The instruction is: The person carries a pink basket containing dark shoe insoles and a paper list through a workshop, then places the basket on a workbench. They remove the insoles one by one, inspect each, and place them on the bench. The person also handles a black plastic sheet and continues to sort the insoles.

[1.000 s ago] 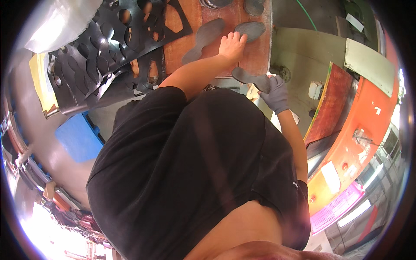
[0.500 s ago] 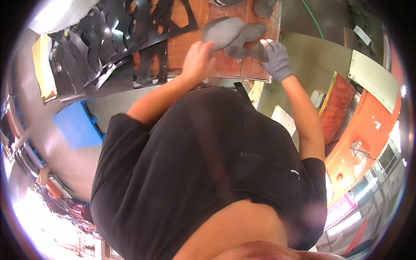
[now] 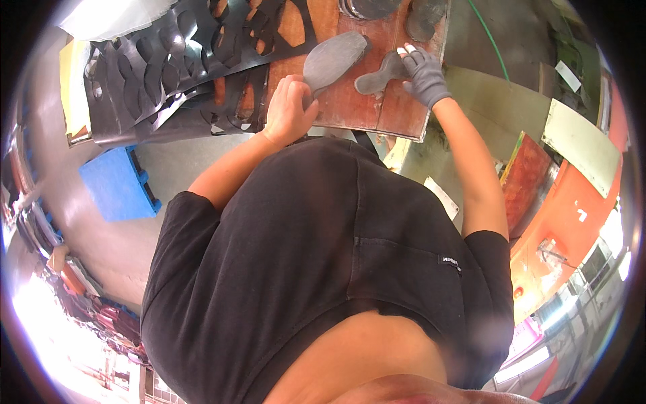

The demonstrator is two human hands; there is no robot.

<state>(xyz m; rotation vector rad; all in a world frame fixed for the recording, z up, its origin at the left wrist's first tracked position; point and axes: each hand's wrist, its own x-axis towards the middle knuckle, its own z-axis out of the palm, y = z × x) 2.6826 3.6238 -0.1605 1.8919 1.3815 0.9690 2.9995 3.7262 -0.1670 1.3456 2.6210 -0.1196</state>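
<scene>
A grey shoe-sole cutout (image 3: pixel 335 59) slants over the reddish-brown board (image 3: pixel 343 111). My bare left hand (image 3: pixel 291 108) holds its near left end, the fingers curled at the edge and the thumb tucked by it. To the right, a darker, narrow-waisted sole cutout (image 3: pixel 378 77) reaches under my right hand (image 3: pixel 425 75). That hand wears a grey glove with bare fingertips; its fingers and thumb close about the cutout's right end, which they partly hide.
Black sheets (image 3: pixel 161 74) full of sole-shaped holes cover the board's left side. More dark soles (image 3: pixel 367 8) lie at its far edge, with another dark cutout (image 3: pixel 424 19) at the far right corner. A blue pallet (image 3: pixel 118 185) stands on the floor at left.
The grey and dark cutouts overlapped before and now lie apart. My left hand has drawn slightly left and nearer; the right hand has shifted slightly up.
</scene>
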